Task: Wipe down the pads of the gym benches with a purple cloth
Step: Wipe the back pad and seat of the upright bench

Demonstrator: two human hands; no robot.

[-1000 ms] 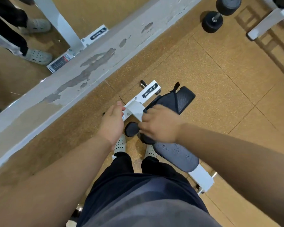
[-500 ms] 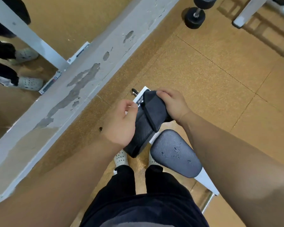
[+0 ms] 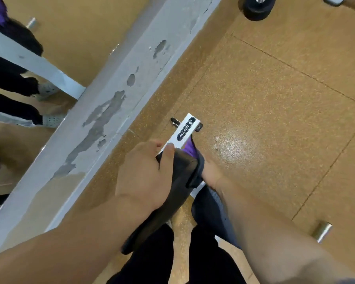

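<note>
My left hand [image 3: 143, 173] grips the upper edge of a long dark bench pad [image 3: 172, 193], thumb over its top. The pad stands tilted up between my arms. My right hand [image 3: 210, 173] reaches behind the pad's far side, its fingers hidden, and holds the purple cloth [image 3: 190, 149], which peeks out above the pad. Below my right forearm lies the dark grey seat pad [image 3: 209, 208]. The bench's white frame [image 3: 186, 130] with a dark label sticks out ahead on the floor.
A chipped grey ledge [image 3: 115, 95] runs diagonally at the foot of a mirror on the left. A black dumbbell [image 3: 256, 7] lies at the top right, and a metal peg [image 3: 322, 232] sticks out at the lower right. Speckled brown floor tiles surround the bench.
My left hand has shifted up onto the pad's top edge. My right hand has slipped from the pad's top down behind it, and purple cloth now shows. The view has tilted closer.
</note>
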